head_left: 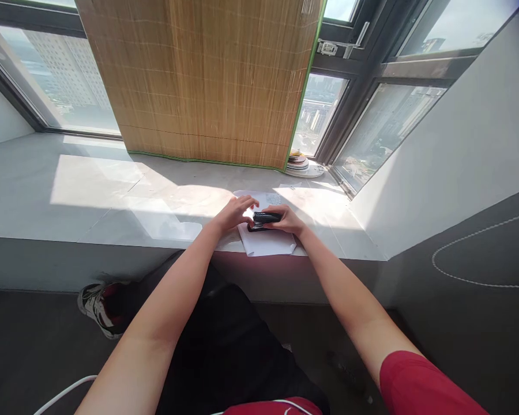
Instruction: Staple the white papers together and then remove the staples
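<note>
A black stapler [263, 219] lies across a small stack of white paper sheets [268, 241] at the front edge of a pale stone window ledge [112, 196]. My right hand [285, 220] is closed over the stapler's right end. My left hand [234, 212] rests on the paper just left of the stapler, fingers stretched out flat and touching its near end.
A bamboo blind [203, 80] with green edging hangs behind the ledge. A stack of plates or discs [300, 164] sits at the back by the window. A white wall slopes in on the right. Below are my dark trousers, a sneaker [97, 305] and a white cable.
</note>
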`<state>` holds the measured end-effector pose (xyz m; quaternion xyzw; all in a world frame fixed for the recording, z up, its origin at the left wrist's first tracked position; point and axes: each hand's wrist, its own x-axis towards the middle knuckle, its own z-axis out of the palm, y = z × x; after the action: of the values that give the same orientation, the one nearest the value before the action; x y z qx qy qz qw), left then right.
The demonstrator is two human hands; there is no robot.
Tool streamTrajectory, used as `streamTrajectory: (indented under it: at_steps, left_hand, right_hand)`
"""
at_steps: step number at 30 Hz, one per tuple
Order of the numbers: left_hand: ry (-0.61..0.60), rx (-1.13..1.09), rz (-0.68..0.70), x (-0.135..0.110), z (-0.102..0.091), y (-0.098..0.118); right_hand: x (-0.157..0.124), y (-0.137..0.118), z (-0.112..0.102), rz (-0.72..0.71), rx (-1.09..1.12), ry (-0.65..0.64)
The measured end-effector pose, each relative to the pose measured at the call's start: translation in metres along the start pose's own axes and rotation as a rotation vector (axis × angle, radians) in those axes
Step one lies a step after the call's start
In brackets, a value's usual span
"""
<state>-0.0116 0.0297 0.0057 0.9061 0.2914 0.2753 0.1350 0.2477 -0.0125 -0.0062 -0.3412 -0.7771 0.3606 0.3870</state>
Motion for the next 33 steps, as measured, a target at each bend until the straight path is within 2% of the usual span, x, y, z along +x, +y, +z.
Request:
streamTrajectory:
  at_steps: [2, 5, 7, 10, 13, 15, 17, 19, 21, 23, 25, 28, 33]
  left_hand:
    - [0.024, 0.038, 0.002, -0.001, -0.001, -0.001]
    - [0.131, 0.063, -0.064, -0.003, -0.008, -0.005]
    - [0.201, 0.063, -0.144, -0.005, -0.012, -0.009]
    - [0.298, 0.104, -0.343, -0.007, -0.007, -0.016]
    - [0.379, 0.186, -0.618, -0.007, 0.008, -0.027]
    - [0.392, 0.224, -0.699, -0.007, 0.019, -0.033]
    - [0.373, 0.247, -0.665, -0.007, 0.025, -0.036]
    - [0.324, 0.269, -0.620, -0.008, 0.027, -0.035]
    - [0.239, 0.286, -0.652, -0.007, 0.023, -0.028]
    - [0.144, 0.275, -0.737, -0.007, 0.016, -0.020]
    - [0.108, 0.212, -0.828, -0.006, 0.008, -0.014]
    - [0.193, 0.056, -0.908, -0.006, -0.002, -0.010]
    - [0.368, -0.165, -0.913, -0.008, -0.007, -0.013]
  right_hand:
    - [0.001, 0.003, 0.001, 0.012, 0.003, 0.065]
    - [0.003, 0.008, 0.004, 0.026, 0.005, 0.205]
    - [0.005, 0.010, 0.005, 0.024, -0.022, 0.219]
    - [0.005, 0.013, 0.006, 0.027, -0.081, 0.196]
    - [0.005, 0.017, 0.004, 0.036, -0.103, 0.249]
    - [0.005, 0.020, 0.000, 0.041, -0.108, 0.349]
    - [0.005, 0.023, -0.007, 0.044, -0.140, 0.502]
    - [0.004, 0.025, -0.018, 0.058, -0.220, 0.641]
    - [0.003, 0.026, -0.030, 0.079, -0.335, 0.717]
    - [-0.002, 0.027, -0.043, 0.092, -0.449, 0.736]
    - [-0.009, 0.031, -0.054, 0.103, -0.546, 0.747]
    - [-0.023, 0.039, -0.063, 0.137, -0.638, 0.738]
    - [-0.030, 0.051, -0.061, 0.206, -0.690, 0.653]
